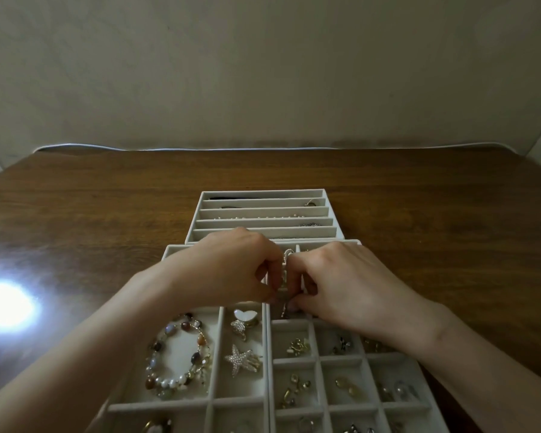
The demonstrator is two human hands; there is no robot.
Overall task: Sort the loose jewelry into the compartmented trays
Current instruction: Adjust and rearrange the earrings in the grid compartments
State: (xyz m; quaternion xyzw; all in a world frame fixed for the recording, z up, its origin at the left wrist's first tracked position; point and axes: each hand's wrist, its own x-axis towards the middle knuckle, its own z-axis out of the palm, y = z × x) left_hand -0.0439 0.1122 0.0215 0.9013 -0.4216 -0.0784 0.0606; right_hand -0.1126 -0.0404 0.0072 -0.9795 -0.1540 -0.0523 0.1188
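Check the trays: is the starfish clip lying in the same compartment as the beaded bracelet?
No, the starfish clip lies one compartment right of the beaded bracelet, a divider between them.

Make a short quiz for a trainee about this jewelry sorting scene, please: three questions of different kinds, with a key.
1. True or false: the beaded bracelet and the starfish clip lie in separate compartments.
2. Which tray has long narrow slots? A the far tray; B the near left tray; C the near right tray.
3. What do the left hand and the right hand pinch between them?
Key: 1 true. 2 A. 3 a small silvery piece, too blurred to name more exactly.
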